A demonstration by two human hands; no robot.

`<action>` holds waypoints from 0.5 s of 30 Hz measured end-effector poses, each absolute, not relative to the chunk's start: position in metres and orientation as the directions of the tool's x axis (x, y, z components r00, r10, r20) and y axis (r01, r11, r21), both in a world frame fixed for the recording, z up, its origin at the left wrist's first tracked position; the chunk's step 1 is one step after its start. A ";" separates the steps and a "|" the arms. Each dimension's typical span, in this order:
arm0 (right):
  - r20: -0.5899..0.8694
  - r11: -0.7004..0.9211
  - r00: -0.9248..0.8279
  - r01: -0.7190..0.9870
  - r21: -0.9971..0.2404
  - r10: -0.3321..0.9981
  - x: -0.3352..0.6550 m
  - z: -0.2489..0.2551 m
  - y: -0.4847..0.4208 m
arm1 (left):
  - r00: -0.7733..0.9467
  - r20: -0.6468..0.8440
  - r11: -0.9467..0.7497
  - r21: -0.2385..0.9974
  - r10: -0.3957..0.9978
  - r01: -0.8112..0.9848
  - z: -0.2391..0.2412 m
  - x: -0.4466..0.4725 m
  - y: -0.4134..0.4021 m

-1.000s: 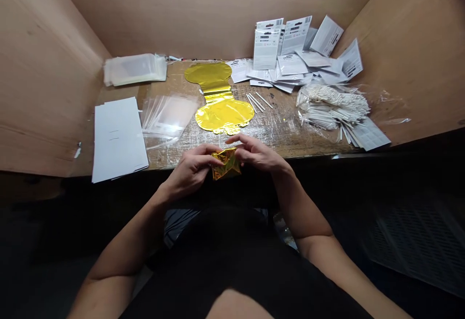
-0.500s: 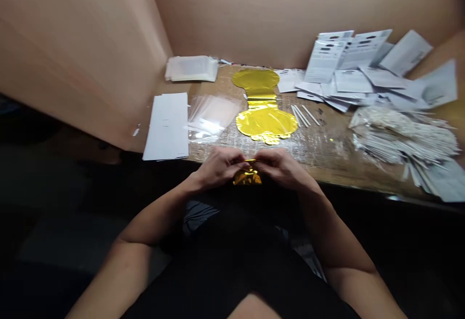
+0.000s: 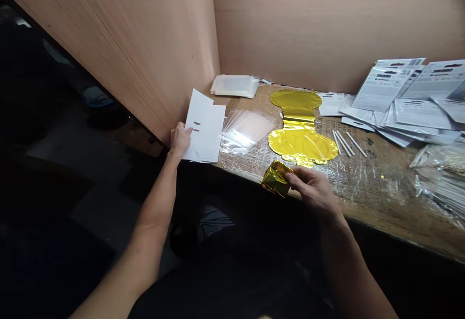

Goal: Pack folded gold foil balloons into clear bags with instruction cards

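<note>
My right hand (image 3: 311, 189) pinches a small folded gold foil piece (image 3: 275, 178) at the near edge of the table (image 3: 381, 198). My left hand (image 3: 179, 139) has reached out to the left and grips the top white card (image 3: 203, 125) of a stack, lifting its far end. A flat gold foil balloon (image 3: 300, 132) lies unfolded in the middle of the table, beyond my right hand.
Clear plastic sleeves (image 3: 247, 127) lie between the cards and the balloon, with another sleeve stack (image 3: 235, 85) at the back corner. White sticks (image 3: 345, 143), printed header cards (image 3: 407, 101) and a bag of sticks (image 3: 441, 176) fill the right. Wooden walls (image 3: 145, 42) enclose the booth.
My left hand let go of the folded foil and went left to the white card stack. My right hand kept the foil. The view swung left.
</note>
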State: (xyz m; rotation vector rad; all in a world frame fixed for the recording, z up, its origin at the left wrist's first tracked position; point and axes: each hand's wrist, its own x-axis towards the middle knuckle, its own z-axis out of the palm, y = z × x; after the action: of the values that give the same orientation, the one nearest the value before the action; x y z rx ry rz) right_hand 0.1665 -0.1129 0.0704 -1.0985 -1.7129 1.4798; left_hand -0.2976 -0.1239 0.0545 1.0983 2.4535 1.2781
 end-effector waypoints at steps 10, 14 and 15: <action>0.023 0.299 -0.711 0.266 -0.916 0.703 0.101 0.119 -0.085 | -0.391 0.159 -0.157 0.987 0.907 0.037 0.067 -0.110 -0.135; 0.076 0.387 -0.542 0.487 -0.783 0.837 0.110 0.106 -0.081 | -0.291 0.143 -0.161 0.986 0.946 -0.039 0.060 -0.061 -0.135; 0.096 0.347 -0.455 0.508 -0.788 0.885 0.116 0.100 -0.083 | -0.291 0.150 -0.168 0.985 0.945 -0.036 0.058 -0.055 -0.135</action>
State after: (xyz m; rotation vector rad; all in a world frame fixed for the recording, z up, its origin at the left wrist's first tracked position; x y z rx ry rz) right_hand 0.1159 -0.0827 0.1003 -1.2116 -2.0951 0.9547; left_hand -0.0551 -0.1349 0.0577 1.1297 1.2926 1.5739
